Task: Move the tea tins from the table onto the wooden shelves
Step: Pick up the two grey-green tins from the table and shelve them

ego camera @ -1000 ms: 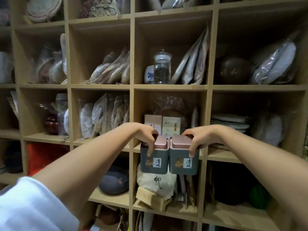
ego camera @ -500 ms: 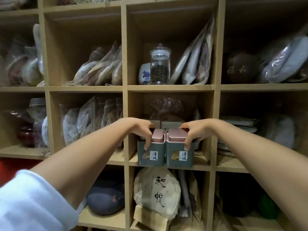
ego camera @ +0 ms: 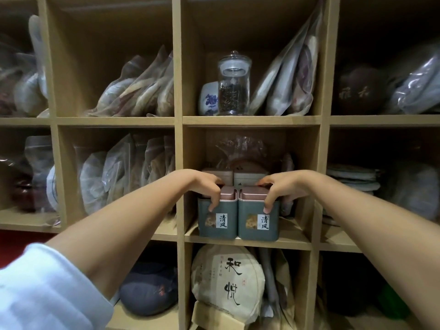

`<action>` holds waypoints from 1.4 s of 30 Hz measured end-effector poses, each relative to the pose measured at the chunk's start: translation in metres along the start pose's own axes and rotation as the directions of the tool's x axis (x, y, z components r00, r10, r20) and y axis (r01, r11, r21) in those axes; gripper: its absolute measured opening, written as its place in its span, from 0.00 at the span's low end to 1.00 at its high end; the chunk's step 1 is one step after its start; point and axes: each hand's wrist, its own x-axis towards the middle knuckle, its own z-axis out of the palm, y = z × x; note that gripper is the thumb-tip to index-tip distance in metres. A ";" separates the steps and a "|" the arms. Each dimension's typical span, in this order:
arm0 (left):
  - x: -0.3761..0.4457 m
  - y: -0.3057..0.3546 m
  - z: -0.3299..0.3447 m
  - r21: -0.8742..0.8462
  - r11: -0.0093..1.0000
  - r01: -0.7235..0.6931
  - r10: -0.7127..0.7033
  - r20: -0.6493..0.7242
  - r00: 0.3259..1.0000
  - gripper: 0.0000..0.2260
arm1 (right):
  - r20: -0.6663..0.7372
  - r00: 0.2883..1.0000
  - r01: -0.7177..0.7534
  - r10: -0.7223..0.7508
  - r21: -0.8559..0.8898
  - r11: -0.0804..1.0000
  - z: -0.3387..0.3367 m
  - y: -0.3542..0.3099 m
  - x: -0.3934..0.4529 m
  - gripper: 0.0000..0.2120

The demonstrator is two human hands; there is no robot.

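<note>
Each hand's grip pinches a tin's lid — left hand (ego camera: pixel 209 189), left tin (ego camera: pixel 217 216); right hand (ego camera: pixel 277 189), right tin (ego camera: pixel 258 219) — setting them side by side, labels outward, on the shelf (ego camera: pixel 295 240).

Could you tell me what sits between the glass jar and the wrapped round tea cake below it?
In the head view, between the glass jar and the tea cake lies one compartment holding two green tea tins, gripped by the left hand and right hand.
</note>
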 end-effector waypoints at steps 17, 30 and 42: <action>-0.001 -0.005 0.005 -0.066 0.987 -0.143 0.135 -0.114 0.984 0.35 | -0.125 0.982 0.097 -0.141 -0.304 0.948 0.001 -0.001 0.014 0.38; -0.003 -0.006 0.007 -0.103 0.985 -0.136 0.125 -0.109 0.986 0.35 | -0.141 0.980 0.081 -0.143 -0.372 0.925 0.006 -0.006 0.012 0.38; -0.027 0.001 0.010 -0.032 0.982 -0.186 0.175 -0.213 0.961 0.33 | -0.139 0.965 0.139 -0.223 -0.453 0.881 0.023 -0.028 -0.003 0.38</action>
